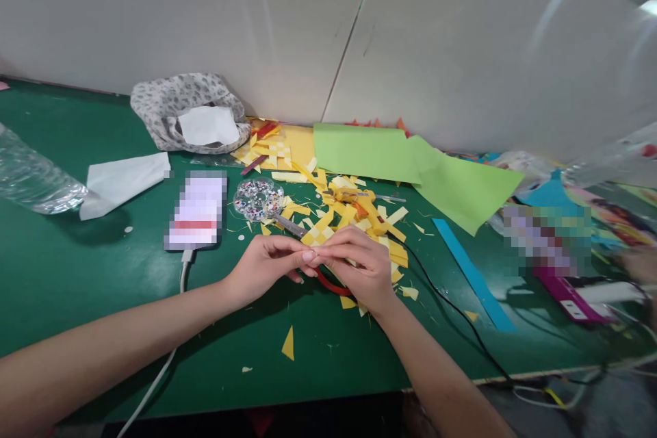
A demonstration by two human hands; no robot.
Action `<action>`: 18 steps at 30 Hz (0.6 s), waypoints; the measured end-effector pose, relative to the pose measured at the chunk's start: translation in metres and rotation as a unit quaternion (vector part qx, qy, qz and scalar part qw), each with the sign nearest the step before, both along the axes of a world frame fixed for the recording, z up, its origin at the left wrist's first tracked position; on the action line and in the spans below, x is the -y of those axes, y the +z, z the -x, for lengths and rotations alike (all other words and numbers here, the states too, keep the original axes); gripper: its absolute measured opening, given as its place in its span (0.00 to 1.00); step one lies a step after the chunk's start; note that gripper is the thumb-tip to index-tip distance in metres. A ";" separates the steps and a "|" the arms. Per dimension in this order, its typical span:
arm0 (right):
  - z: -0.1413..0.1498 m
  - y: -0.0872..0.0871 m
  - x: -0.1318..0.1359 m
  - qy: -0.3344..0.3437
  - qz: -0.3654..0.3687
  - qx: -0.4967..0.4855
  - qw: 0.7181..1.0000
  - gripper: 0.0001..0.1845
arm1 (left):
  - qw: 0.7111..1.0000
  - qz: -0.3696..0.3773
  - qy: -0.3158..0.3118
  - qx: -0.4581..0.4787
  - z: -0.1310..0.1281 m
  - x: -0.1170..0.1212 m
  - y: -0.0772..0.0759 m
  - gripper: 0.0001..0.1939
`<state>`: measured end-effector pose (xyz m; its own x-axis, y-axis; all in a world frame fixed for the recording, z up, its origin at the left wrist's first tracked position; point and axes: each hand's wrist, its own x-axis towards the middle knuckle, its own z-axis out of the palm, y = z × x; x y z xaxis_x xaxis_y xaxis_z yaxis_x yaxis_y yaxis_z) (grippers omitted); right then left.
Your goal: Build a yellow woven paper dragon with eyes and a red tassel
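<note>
The grip is a close fingertip pinch: the left hand point(269, 263) and right hand point(365, 265) meet, fingers drawn together, but I cannot tell whether a small piece sits between them. Just behind the fingertips lies a yellow checkered woven-paper piece point(319, 231); whether it is touched is unclear. Below the hands, red-handled metal scissors point(290, 225) show a narrow blade and a curved loop. The step in hand looks like fine fingertip work; the next move probably calls for a light, steady pinch. Around them, flat, matte yellow paper scraps point(399, 256) in strips and triangles litter the smooth green counter point(230, 369), with a yellow plastic glue gun point(377, 220) among them and a clear scalloped plastic case point(258, 198) beside.
</note>
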<state>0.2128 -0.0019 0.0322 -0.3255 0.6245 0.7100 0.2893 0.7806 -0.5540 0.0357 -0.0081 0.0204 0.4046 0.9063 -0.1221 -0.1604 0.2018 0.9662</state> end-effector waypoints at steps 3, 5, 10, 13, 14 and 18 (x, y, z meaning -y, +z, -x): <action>-0.001 -0.001 0.000 -0.001 -0.003 0.005 1.000 0.13 | 1.000 0.008 -0.005 0.005 0.000 -0.001 0.001 0.10; -0.001 -0.001 -0.001 -0.001 -0.006 0.007 1.000 0.13 | 1.000 0.010 -0.008 0.008 0.000 -0.001 0.001 0.10; -0.001 -0.001 -0.001 -0.003 -0.012 0.009 1.000 0.13 | 1.000 0.005 -0.011 0.005 0.001 -0.001 0.000 0.10; -0.001 -0.001 -0.001 -0.003 -0.012 0.009 1.000 0.13 | 1.000 0.005 -0.010 0.003 0.001 0.000 -0.001 0.11; -0.001 -0.001 -0.001 -0.004 -0.011 0.009 1.000 0.13 | 1.000 0.005 -0.009 0.003 0.001 0.000 -0.001 0.11; 0.000 0.000 -0.001 -0.009 -0.009 0.008 1.000 0.13 | 1.000 0.009 -0.006 0.000 0.000 0.000 -0.001 0.12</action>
